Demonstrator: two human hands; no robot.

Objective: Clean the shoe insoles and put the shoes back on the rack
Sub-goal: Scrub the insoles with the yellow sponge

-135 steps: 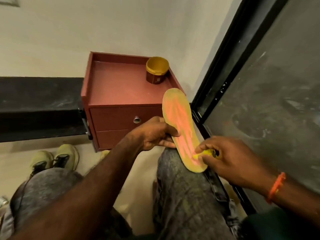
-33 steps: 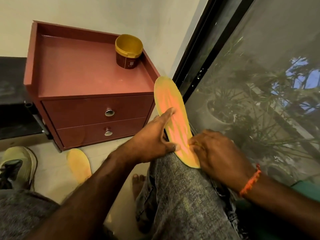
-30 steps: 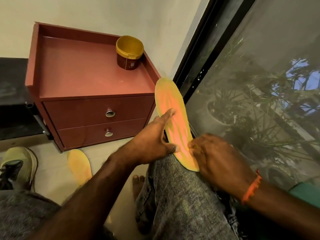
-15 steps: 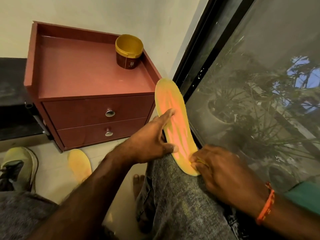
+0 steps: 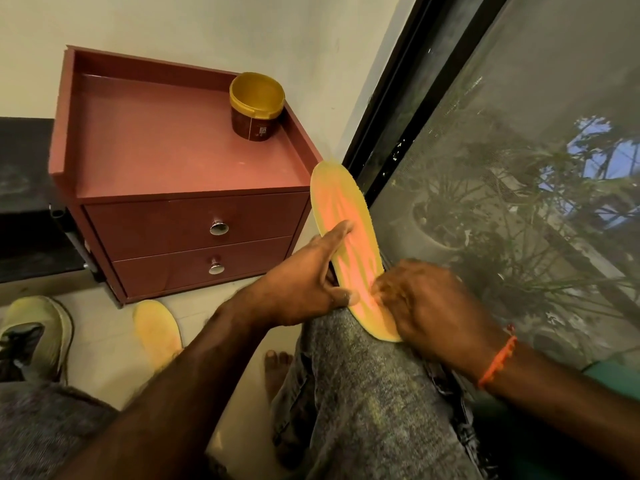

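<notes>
On our right knee we rest the insole, heel end low on the denim, toe end rising away toward the window frame. Its long axis runs from near-right up to far-left, face tilted toward us. Our right hand has come back up from the heel edge, where it was half a second ago, to the lower middle of the insole. Its fingers are curled down against the surface, but we cannot tell whether they pinch a cloth now, since nothing shows beneath them. Our left hand steadies the insole as before, forefinger stretched along the left edge, thumb pressing the face lower down, so it holds the insole between them. We judge the scrubbing is mid-stroke and this insole not finished.

Farther off on the floor lies the second insole, beside a shoe. Beyond stands the cabinet with a tub on top.
</notes>
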